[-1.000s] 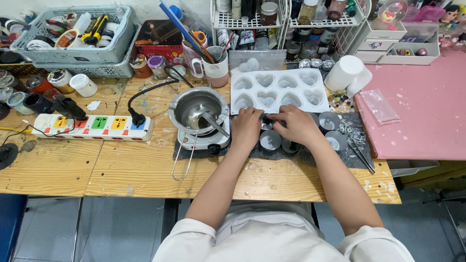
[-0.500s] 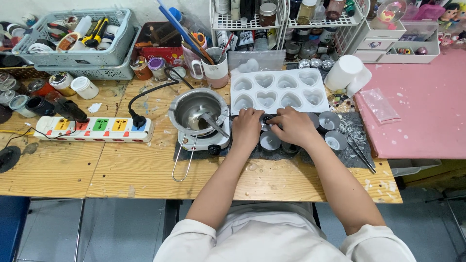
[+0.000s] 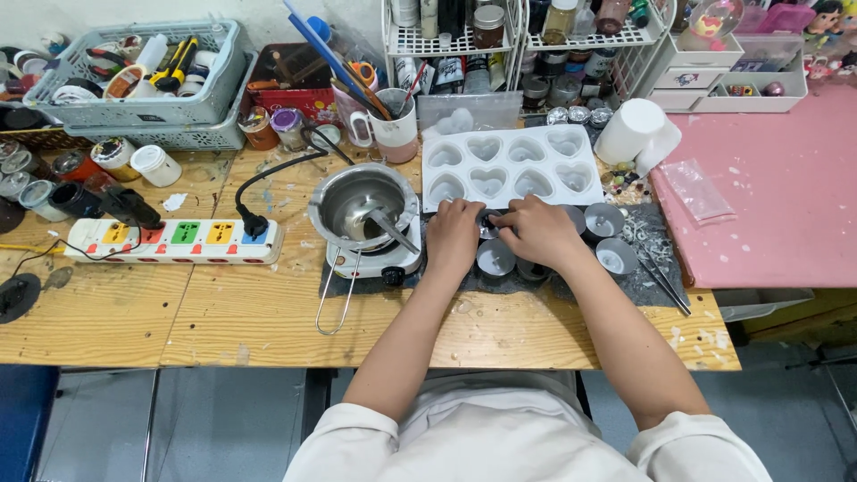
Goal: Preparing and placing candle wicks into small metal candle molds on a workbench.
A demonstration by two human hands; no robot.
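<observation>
My left hand (image 3: 453, 234) and my right hand (image 3: 534, 231) meet over a small round metal cup (image 3: 488, 223) on a dark mat (image 3: 571, 284), fingertips of both pinching it. More small metal cups stand around: one just below the hands (image 3: 495, 258), two to the right (image 3: 605, 220) (image 3: 617, 257). Just beyond the hands lies a white silicone mould with heart-shaped cavities (image 3: 511, 166). Left of my left hand a steel melting pot (image 3: 361, 203) with a spoon in it sits on a small white hotplate (image 3: 375, 259).
A white power strip (image 3: 174, 239) with a black plug lies on the wooden table at left. Baskets of tools and jars crowd the back left; wire racks of bottles (image 3: 527, 36) stand behind. A pink board (image 3: 777, 196) covers the right. Tweezers (image 3: 662, 281) lie on the mat's right.
Both hands stay on the small metal cup with only slight finger shifts; the camera view has drifted a little.
</observation>
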